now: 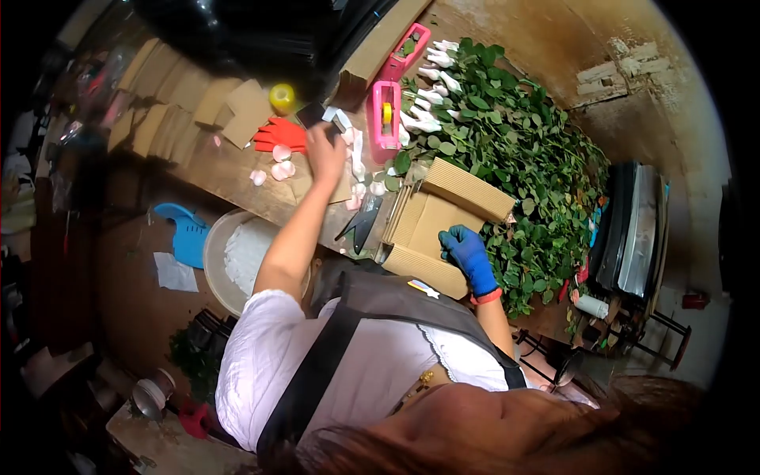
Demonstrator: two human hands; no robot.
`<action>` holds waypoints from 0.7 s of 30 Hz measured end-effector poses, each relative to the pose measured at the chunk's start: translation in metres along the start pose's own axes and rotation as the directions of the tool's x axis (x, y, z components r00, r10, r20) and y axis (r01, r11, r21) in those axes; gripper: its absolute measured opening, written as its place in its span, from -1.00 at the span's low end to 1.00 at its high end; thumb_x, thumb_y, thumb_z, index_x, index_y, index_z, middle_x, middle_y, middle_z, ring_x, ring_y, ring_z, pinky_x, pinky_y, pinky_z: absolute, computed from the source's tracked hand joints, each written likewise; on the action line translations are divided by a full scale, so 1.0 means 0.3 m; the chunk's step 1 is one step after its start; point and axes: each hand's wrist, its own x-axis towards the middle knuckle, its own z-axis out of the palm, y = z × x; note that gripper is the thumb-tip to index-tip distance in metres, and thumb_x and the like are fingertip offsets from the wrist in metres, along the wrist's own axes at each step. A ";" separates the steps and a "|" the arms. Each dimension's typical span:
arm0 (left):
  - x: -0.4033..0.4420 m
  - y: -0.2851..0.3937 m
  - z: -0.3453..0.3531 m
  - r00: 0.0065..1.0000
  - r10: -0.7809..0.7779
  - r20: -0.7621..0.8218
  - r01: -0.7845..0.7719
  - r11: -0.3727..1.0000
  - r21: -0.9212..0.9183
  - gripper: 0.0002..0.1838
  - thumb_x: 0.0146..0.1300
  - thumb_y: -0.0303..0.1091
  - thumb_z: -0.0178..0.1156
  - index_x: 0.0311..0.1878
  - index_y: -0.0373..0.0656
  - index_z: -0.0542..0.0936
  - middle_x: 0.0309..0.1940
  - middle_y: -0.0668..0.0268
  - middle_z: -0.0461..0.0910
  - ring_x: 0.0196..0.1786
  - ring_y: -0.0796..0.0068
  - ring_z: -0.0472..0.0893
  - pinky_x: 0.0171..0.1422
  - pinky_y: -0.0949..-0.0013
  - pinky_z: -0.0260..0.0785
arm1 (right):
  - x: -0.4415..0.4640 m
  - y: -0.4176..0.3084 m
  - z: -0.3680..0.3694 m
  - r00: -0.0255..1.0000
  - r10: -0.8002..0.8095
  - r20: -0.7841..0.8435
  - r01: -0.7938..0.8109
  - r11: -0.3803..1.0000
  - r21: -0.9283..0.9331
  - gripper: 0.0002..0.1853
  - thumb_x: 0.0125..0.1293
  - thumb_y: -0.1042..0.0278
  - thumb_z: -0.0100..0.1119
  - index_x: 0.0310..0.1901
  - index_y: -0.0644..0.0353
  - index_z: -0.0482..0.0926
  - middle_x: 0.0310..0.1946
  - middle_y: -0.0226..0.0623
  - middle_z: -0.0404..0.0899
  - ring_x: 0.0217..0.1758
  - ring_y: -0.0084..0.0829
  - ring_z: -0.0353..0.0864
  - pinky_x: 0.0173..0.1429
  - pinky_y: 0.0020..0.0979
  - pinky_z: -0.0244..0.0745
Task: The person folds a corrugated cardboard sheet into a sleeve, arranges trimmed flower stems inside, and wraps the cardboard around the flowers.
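My left hand (324, 154) is bare and reaches over the table beside a dark flat object (311, 115) and a white strip (358, 154); its fingertips are too unclear to read. My right hand (469, 255), in a blue glove, has curled fingers over the right side of a folded corrugated cardboard piece (431, 224); anything inside the fingers is hidden. Black-handled shears (362, 225) lie left of the cardboard. Pale petals (283, 169) and a red-orange glove (280, 135) lie left of my left hand.
Leafy stems with wrapped white heads (424, 120) pile up at the right, their foliage (522, 174) spread wide. A pink tape dispenser (385, 119) and yellow tape roll (282, 97) stand at the back. Below the table edge are a white-filled bucket (215, 261) and blue plastic object (188, 237).
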 end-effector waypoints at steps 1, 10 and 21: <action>0.054 -0.050 0.024 0.995 -0.100 -0.027 0.103 0.974 0.203 -0.41 0.18 -0.18 0.33 0.19 -0.31 0.44 0.10 -0.07 0.46 0.20 -0.12 0.41 0.39 0.02 0.25 | -0.001 -0.003 -0.003 1.000 0.004 0.001 -0.004 1.000 -0.011 -0.77 0.34 0.25 0.35 -0.28 0.24 0.56 -0.49 -0.39 0.58 -0.50 -0.56 0.59 -0.42 -0.49 0.49; 0.226 -0.018 0.118 0.835 -0.532 -0.143 0.487 0.592 0.643 0.26 -0.02 0.37 0.39 0.53 -0.35 0.08 0.32 0.08 0.34 0.31 0.08 0.35 0.37 0.08 0.21 | -0.001 0.011 0.011 0.999 0.012 -0.039 -0.010 0.999 0.048 -0.77 0.34 0.27 0.37 -0.31 0.21 0.54 -0.50 -0.43 0.53 -0.51 -0.58 0.53 -0.38 -0.50 0.51; 0.182 -0.065 0.091 0.938 -0.334 -0.093 0.303 0.659 0.689 0.13 0.01 0.11 0.45 0.50 -0.37 0.15 0.29 -0.02 0.36 0.25 0.03 0.39 0.32 0.03 0.29 | 0.000 0.027 0.009 0.997 -0.065 -0.042 0.064 0.998 -0.020 -0.71 0.32 0.18 0.35 -0.35 0.26 0.58 -0.52 -0.39 0.59 -0.50 -0.60 0.56 -0.35 -0.49 0.54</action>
